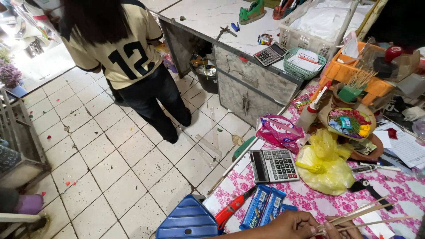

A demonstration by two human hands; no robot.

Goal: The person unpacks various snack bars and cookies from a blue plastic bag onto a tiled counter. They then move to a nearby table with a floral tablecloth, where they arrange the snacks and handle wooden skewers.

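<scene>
1. A hand (295, 225) at the bottom edge of the view grips a small bundle of thin wooden sticks (363, 217); its fingers are closed round their near ends. Which hand it is I cannot tell for certain. It looks like the right, and no other hand of the person shows.
2. The sticks are lifted just above the tabletop (310, 194), which has a pink flowered cover. They are near the blue packets (261, 207) and below the yellow plastic bag (323, 161).
3. As far as can be judged, the sticks are gathered and in hand but not yet set anywhere. A woven basket of coloured flowers (350, 121) and a green cup of more sticks (356, 86) stand well apart, further up the tabletop.
4. The long axis of the sticks runs nearly level across the view. The free tips point right and slightly up, fanning a little apart.
5. A calculator (273, 165) lies between the bag and the tabletop's edge. A person in a numbered shirt (128, 48) stands on the tiled floor (110, 163).
</scene>
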